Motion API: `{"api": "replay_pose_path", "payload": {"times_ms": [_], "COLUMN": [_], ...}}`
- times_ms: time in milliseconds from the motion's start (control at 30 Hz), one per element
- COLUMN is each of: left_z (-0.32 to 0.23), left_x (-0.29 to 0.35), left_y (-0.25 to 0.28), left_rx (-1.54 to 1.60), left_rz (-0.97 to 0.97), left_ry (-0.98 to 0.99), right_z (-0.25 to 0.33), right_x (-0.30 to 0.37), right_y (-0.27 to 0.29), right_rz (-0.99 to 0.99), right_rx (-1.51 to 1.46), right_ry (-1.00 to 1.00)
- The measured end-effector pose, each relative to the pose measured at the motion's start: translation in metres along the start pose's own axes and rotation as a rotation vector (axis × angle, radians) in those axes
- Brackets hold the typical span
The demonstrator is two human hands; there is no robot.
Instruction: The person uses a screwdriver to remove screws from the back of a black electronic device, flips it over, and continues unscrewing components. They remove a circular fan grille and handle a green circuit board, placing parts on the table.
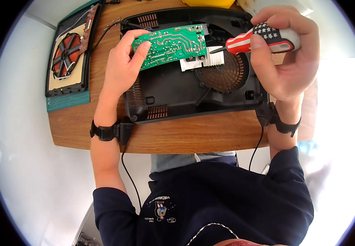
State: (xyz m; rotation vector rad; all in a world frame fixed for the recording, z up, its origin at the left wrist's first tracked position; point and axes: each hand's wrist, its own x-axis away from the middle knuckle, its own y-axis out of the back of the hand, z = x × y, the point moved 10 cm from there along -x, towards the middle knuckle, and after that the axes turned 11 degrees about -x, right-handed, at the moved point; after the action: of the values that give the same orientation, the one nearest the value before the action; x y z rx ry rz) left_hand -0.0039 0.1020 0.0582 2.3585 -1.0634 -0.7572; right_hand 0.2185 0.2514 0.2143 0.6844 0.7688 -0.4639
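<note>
My left hand (pixel 130 61) grips the left end of a green circuit board (pixel 171 44), its soldered side facing up. A silver finned heat sink (pixel 214 58) juts out from under the board's right part. In my right hand (pixel 288 57) is a screwdriver (pixel 243 42) with a red, white and dark star-patterned handle. Its shaft points left, and the tip is at the heat sink beside the board's edge; whether it touches a screw I cannot tell. Below the board lies a black plastic housing (pixel 169 90) with slotted vents and a round grille (pixel 237 78).
On the left, a black cover part (pixel 66 57) holding a round coil rests on a green cutting mat (pixel 73 101). Small screws (pixel 111 22) lie near a black cable (pixel 103 37). Something yellow (pixel 210 3) stands at the back of the wooden table (pixel 177 137).
</note>
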Motion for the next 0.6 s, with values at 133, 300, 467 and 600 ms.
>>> {"api": "replay_pose_path", "payload": {"times_ms": [133,300,467,600], "left_z": [-0.001,0.000,0.009,-0.032], "left_x": [0.000,-0.001,0.003,-0.004], "left_y": [0.003,0.002,0.001,0.009], "left_rx": [-0.033,-0.040,-0.095,-0.130], "left_rz": [-0.013,-0.046,0.081,-0.015], "left_ry": [-0.017,-0.055,0.053,-0.031], "right_z": [0.008,0.003,0.011,0.009], "right_x": [0.000,0.006,0.003,0.005], "right_y": [-0.008,-0.003,-0.020,-0.023], "right_rz": [0.075,0.094,0.028,0.014], "right_rx": [-0.043,0.152,0.049,0.026], "right_ry": [0.154,0.285,0.323,0.337]}}
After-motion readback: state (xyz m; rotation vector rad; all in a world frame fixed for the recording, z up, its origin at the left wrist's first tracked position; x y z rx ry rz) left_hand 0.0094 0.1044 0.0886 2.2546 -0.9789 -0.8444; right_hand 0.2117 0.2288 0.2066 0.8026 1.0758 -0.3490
